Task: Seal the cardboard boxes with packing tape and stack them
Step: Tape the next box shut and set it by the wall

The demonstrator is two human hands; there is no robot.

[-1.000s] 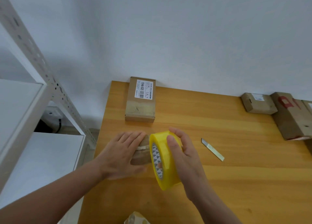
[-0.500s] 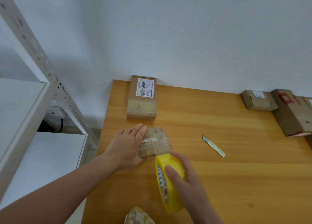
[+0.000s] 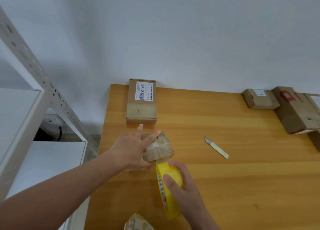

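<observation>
A small cardboard box [image 3: 160,148], wrapped with clear tape, lies on the wooden table [image 3: 225,177]. My left hand [image 3: 133,150] presses flat on its left side with straight, spread fingers. My right hand [image 3: 183,183] grips a yellow roll of packing tape [image 3: 167,186] just in front of the box; a strip of tape runs from the roll up onto the box's near edge. A flat sealed box with a white label [image 3: 141,101] sits at the table's far left edge, against the wall.
A utility knife blade [image 3: 216,147] lies right of the small box. Several cardboard boxes [image 3: 292,108] stand at the far right. A crumpled taped piece [image 3: 138,222] shows at the bottom edge. A white metal shelf rack [image 3: 26,108] stands left of the table.
My right hand pulled the tape roll from on top of the small box toward me, drawing tape over it. My left hand slid left and spread its fingers, uncovering the box.
</observation>
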